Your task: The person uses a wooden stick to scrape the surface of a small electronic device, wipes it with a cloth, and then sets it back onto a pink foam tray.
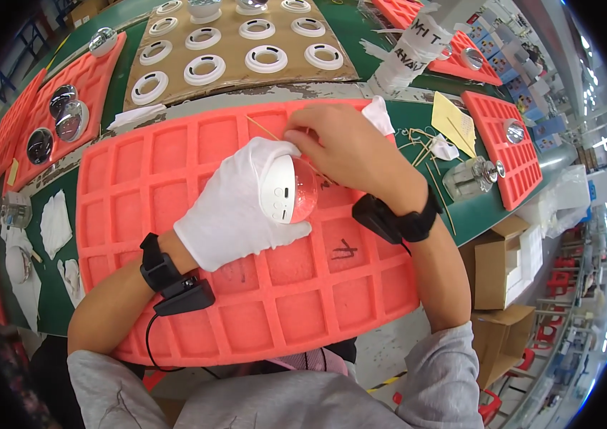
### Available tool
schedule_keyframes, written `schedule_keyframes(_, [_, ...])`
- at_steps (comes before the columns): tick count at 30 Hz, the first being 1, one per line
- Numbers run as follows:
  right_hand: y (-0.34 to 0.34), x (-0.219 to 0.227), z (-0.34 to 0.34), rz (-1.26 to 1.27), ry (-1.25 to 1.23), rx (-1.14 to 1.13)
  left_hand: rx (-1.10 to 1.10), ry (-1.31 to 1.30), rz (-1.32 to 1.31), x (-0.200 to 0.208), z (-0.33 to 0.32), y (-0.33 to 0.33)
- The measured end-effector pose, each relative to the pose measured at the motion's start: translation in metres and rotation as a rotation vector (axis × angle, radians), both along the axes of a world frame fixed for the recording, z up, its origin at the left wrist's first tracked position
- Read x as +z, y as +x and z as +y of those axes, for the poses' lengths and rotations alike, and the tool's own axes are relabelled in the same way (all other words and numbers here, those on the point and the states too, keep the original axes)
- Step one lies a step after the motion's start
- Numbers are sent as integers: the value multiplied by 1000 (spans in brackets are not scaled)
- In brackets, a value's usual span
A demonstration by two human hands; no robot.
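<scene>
My left hand (pixel 235 204), in a white glove, is wrapped round a rounded white device (pixel 277 190) with a clear dome on its right side. Small dark slots show on the white part. My bare right hand (pixel 346 146) is closed in a pinch on a thin wooden stick (pixel 263 128) and rests close to the device's upper edge. The far end of the stick points up and left; its near end is hidden by my fingers. Beneath both hands lies a red foam tray (pixel 296 318) with square pockets.
White rings (pixel 204 69) stand in rows on a brown board (pixel 174 50) beyond the tray. Left, another red tray holds shiny domes (pixel 72 120). To the right are a glass jar (pixel 469 179), loose sticks (pixel 423 146), yellow paper (pixel 453 123) and a wrapped post (pixel 409 61).
</scene>
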State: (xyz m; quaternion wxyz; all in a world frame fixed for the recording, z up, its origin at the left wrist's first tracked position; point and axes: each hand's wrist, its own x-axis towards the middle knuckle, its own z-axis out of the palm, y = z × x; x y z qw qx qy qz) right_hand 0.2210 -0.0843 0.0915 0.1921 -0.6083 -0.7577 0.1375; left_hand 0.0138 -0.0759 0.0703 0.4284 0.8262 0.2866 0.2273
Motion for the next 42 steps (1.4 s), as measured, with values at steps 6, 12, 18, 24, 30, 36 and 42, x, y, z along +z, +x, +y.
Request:
schedule_keyframes(6, [7,-32,25,47,9,148,-22,143,30,-18,17,4])
schedule_keyframes(12, [18,-21,9,305,50,-21,-100,93,-60,-21,24,9])
schedule_keyframes(18, [1,-14,-77,985,-71,-248,-176,160,38,-17,28,20])
schedule_keyframes(24, [-23,-24,-88,361,134,-67,-139,290,-53,-42,21,6])
schedule_keyframes(30, [-34,-38,-83,87,356,21,-153,270,37,-48,22,-9])
schedule_keyframes(36, [-53,-46,-89,-77,398,59,-137,236,42,-65,18,-27])
schedule_keyframes(42, [-57,-41,-85,-261,483,160,-173,232,82,-64,18,-33])
